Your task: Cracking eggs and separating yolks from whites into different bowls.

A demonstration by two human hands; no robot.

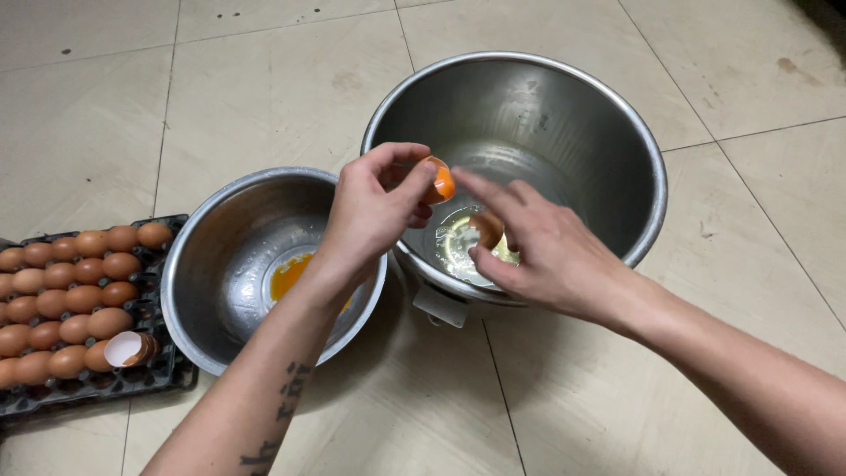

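Floor [264, 79]: pale tiles, stained in places; everything stands directly on it.

Large steel pot [617, 132]: far right of centre, deep, upright. A pool of clear egg white [458, 251] lies on its bottom.

Steel bowl [220, 229]: left of the pot, their rims close or touching; the left forearm hides the gap, so contact cannot be confirmed. Yolk [291, 273] sits at the bottom.

Egg tray [132, 375]: dark, at the near left edge, just beside the bowl. It carries rows of brown eggs [70, 300] and one empty shell half [128, 348] lying among them.

Left hand [370, 211]: over the pot's near-left rim, partly closed, thumb and fingertips pinching a shell half with yolk [438, 183]. The orange yolk shows at the shell's open edge.

Right hand [546, 256]: over the pot's near rim, fingers loosely spread, thumb and lower fingers appearing to hold a second shell half [486, 229], tilted toward the white below.

Risks, as judged: the yolk sits over the white, not over the bowl. A sharp shell edge or too tight a pinch could break it, and a slip would drop it into the pot, spoiling the separated white. Shell fragments could fall the same way. Wet fingers make a slip more likely. The loose shell in the tray could drip on whole eggs.
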